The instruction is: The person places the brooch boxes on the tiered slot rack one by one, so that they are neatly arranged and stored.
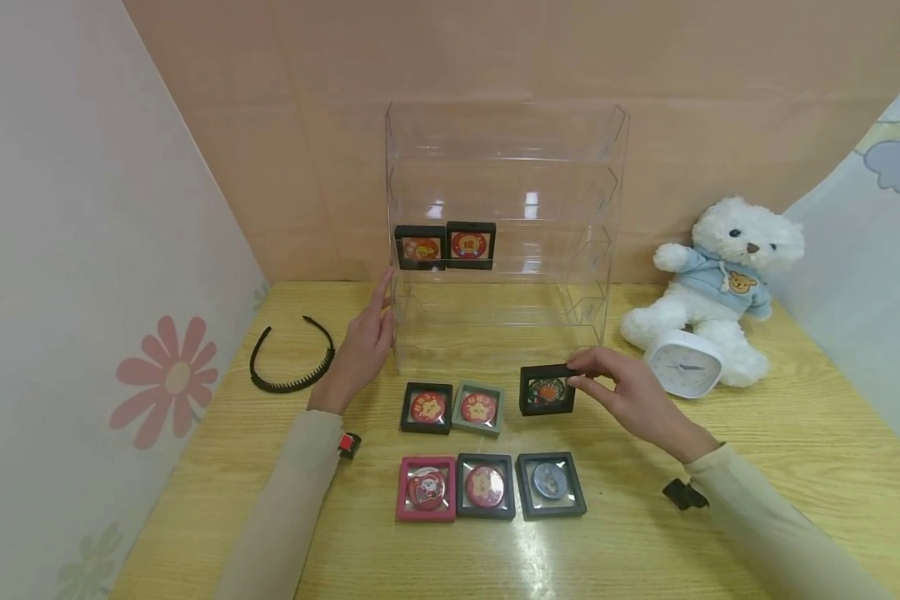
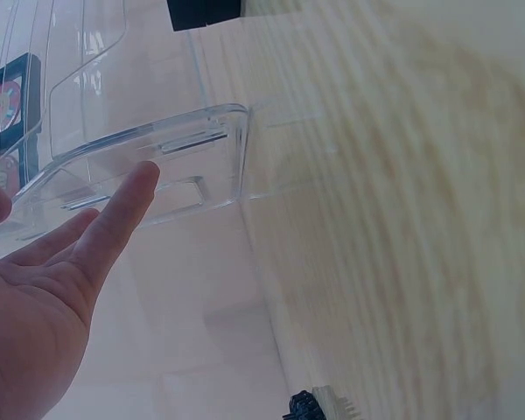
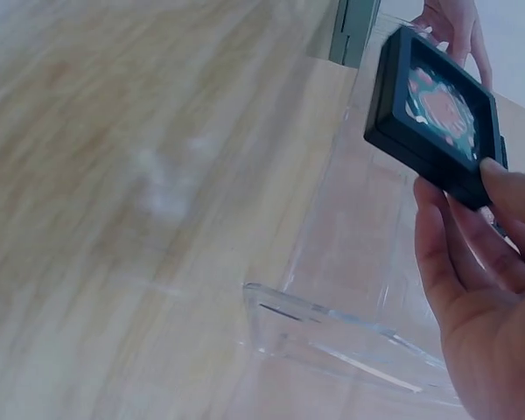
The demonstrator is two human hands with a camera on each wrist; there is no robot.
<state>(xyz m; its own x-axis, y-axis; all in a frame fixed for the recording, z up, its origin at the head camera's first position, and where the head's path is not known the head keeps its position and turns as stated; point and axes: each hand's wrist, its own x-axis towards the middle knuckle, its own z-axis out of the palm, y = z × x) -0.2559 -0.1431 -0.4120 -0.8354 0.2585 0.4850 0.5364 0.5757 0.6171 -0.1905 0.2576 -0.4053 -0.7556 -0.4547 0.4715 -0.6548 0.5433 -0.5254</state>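
My right hand (image 1: 630, 396) pinches a black display frame (image 1: 547, 390) by its right side, thumb on the front face, in front of the clear acrylic rack (image 1: 510, 315). A colourful round badge with a red-orange middle shows inside this frame. My left hand (image 1: 362, 342) lies along the rack's left side, fingers extended against the clear panel, as the left wrist view also shows. Two black frames with red badges, one at the left (image 1: 421, 248) and one beside it (image 1: 471, 245), stand side by side on a middle tier of the rack.
On the table lie a black frame (image 1: 427, 408) and a green frame (image 1: 478, 408), with a pink frame (image 1: 427, 489) and two dark frames (image 1: 486, 487) nearer me. A black headband (image 1: 291, 386) lies left; a white teddy bear (image 1: 731, 279) and a clock (image 1: 684, 364) stand right.
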